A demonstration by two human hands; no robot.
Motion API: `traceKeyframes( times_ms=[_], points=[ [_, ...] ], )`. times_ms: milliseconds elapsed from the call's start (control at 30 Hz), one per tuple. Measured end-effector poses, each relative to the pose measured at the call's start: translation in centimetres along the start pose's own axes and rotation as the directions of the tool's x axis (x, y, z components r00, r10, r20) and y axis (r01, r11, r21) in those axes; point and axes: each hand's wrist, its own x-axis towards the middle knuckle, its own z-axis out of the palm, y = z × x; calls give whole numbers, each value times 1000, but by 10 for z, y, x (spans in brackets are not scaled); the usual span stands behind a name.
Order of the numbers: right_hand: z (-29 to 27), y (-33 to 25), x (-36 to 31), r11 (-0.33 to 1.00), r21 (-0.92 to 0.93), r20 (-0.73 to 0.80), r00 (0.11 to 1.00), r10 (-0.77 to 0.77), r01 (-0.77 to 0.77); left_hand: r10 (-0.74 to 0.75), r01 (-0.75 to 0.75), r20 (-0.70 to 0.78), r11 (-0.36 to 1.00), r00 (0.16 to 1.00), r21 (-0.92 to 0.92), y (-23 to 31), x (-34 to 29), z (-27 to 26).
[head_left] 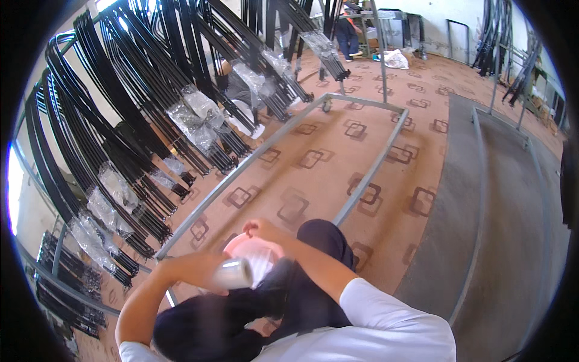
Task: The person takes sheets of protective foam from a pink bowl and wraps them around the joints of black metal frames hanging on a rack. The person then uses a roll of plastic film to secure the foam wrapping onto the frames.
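- Currently, left hand [202, 269] grasps a pale cylindrical roll [235, 274]; both are motion-blurred, finger placement unclear.
- Right hand [260, 230] has its fingers bent at the far rim of a pink basin [240, 243]; cannot tell whether it pinches anything.
- Roll sits at the near left side of the basin, in front of the person's body; contact between the two cannot be judged.
- Whitish, translucent material [260, 264] lies in the basin.
- Dark-trousered legs [325, 241] are bent, close beside the basin.
- Ahead and left: long black strips [114, 90] hang in bundles, many lower ends wrapped in clear plastic [196, 114].
- Grey metal frame [375, 179] stands low over the patterned reddish carpet [313, 158].
- Right: dark grey floor strip [440, 232].
- Far back: another person [348, 37], partly hidden, near a white bundle [395, 59] on the floor.
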Motion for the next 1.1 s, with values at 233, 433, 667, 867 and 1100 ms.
traceKeyframes(
  times_ms=[233,433,667,867,1100],
  points=[
    [-47,-108,-117,972,230,-422,896,141,-44,322,-307,-115,645,940,-700,38,48,-4],
    [-66,-126,-172,955,293,-804,554,216,54,484,-611,-384,522,787,-595,42,102,18],
    [-44,-97,-110,909,417,-727,602,329,6,314,-591,-516,225,797,-775,-22,121,54],
    [-16,-85,-66,919,389,-558,810,183,61,163,-586,-587,-58,793,-808,-85,168,63],
    [13,-91,-36,862,505,-454,834,314,-50,1,-470,-592,-608,806,-640,-97,192,81]
  ],
)
